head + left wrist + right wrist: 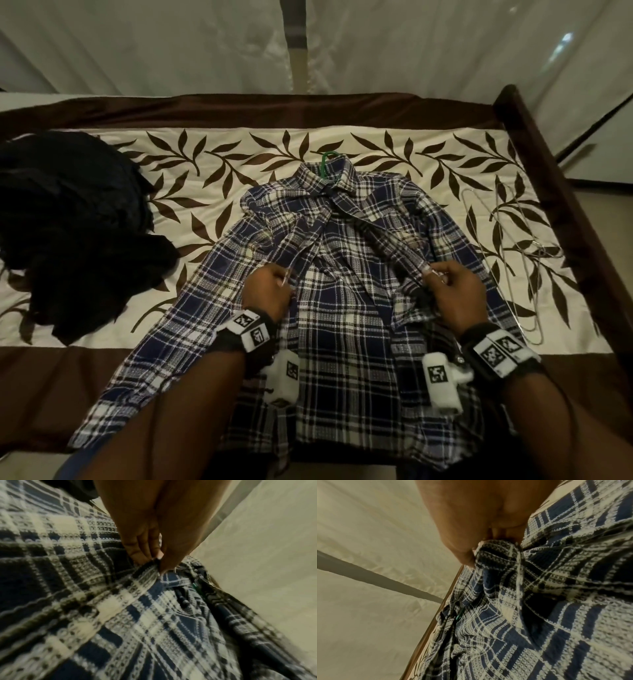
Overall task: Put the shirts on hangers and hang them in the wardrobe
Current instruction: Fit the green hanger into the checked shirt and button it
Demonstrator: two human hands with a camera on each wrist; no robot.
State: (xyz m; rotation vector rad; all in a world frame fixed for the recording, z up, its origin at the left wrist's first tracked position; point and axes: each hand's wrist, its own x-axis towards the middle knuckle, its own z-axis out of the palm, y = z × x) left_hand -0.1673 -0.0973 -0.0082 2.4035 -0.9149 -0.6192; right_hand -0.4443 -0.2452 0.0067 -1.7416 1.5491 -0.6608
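Both my hands, left hand (269, 287) and right hand (452, 291), pinch the plaid shirt's (342, 325) front edges at mid-frame; I'd draw them together evenly, keeping the green hanger (327, 161) centred in the collar.

One plaid shirt (342, 308), one green hanger (327, 161), two wire hangers (513, 260), one dark clothes heap (68, 219), two hands.

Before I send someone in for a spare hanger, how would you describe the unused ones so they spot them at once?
Start at the bed with the leaf-print cover. Right of the plaid shirt, near the bed's dark wooden side rail, lie the silver wire hangers. They are bare and thin, unlike the green hanger poking from the shirt's collar.
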